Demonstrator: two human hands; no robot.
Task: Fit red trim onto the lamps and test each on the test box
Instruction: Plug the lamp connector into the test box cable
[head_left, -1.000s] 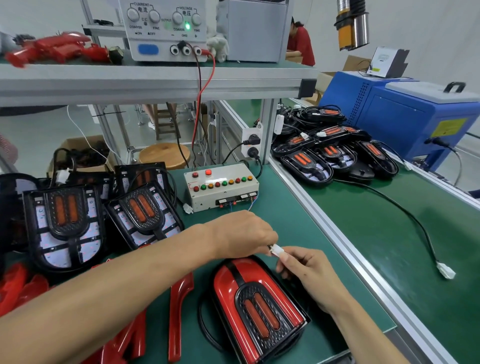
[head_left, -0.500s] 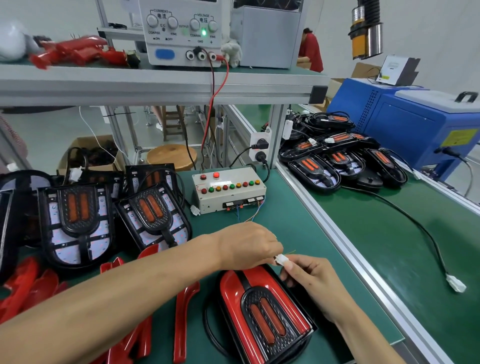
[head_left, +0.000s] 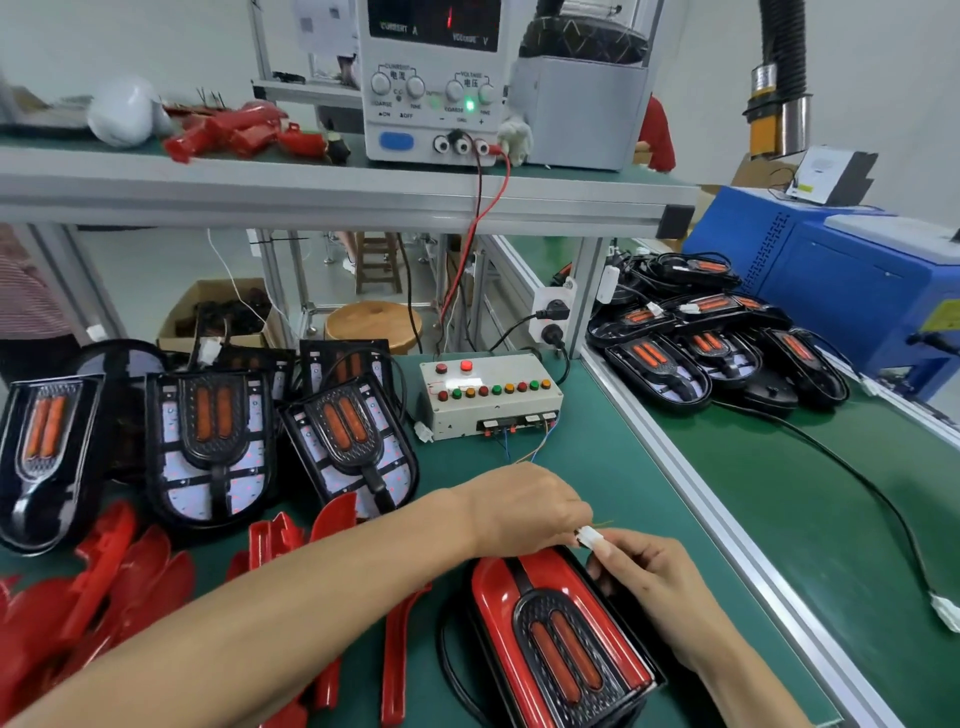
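Pinching small white plastic connector (head_left: 588, 535) between right hand (head_left: 657, 587) and left hand (head_left: 524, 506), apparently mating lamp lead with test wires. Red-trimmed black lamp (head_left: 563, 642) parked at six o'clock on green surface (head_left: 613, 499), beige button-studded test box (head_left: 488, 397) at twelve, within wire reach.

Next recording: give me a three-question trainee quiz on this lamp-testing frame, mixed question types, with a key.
1. True or false: the lamp nearest the person already carries red trim.
2. Multiple choice: the white connector is pinched by A) the left hand alone, B) the right hand alone, C) fingers of both hands, D) neither hand.
3. Fill in: the thin wires leading toward the hands come from the front of the ____.

Key:
1. True; red trim flanks its dark centre.
2. C; both hands meet at the connector above the lamp.
3. Test box, the grey box with coloured buttons on the green bench mat.
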